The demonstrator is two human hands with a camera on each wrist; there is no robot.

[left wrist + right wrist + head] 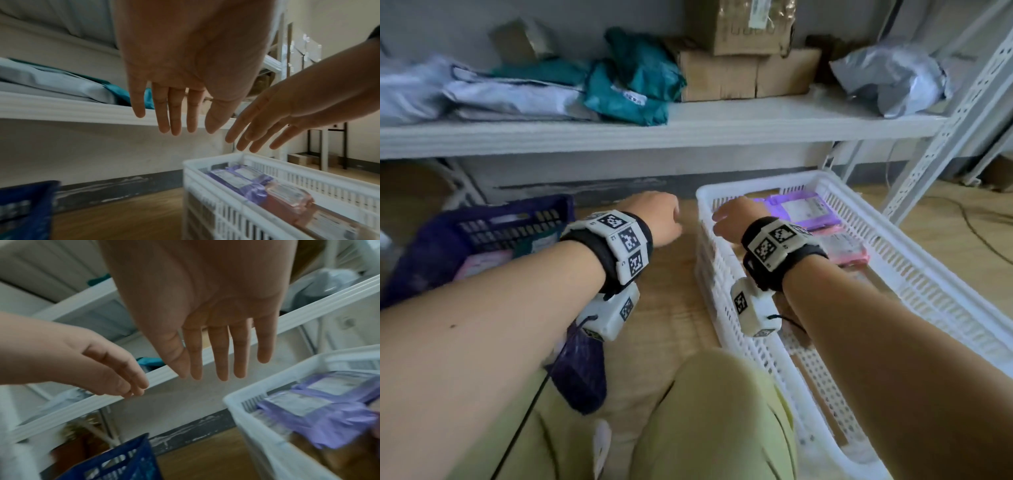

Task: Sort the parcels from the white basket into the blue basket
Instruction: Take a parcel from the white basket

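The white basket (pixel 914 260) stands on the floor at the right. A purple parcel (pixel 803 210) lies at its far end, with a pink one (pixel 847 250) beside it. The blue basket (pixel 493 219) sits at the left with a parcel (pixel 482 263) inside. My left hand (pixel 657 217) hovers over the floor between the baskets, fingers straight and empty. My right hand (pixel 736 214) hangs above the white basket's near-left rim, also open and empty. From the left wrist view, the left hand (pixel 174 113) and right hand (pixel 257 128) both show spread fingers above the purple parcel (pixel 242 181).
A white shelf (pixel 688 126) runs across the back, loaded with grey mailers (pixel 482 96), teal bags (pixel 633 82) and cardboard boxes (pixel 739 68). A white perforated rack post (pixel 955 130) rises at the right. My knees in light green trousers (pixel 705 411) fill the foreground.
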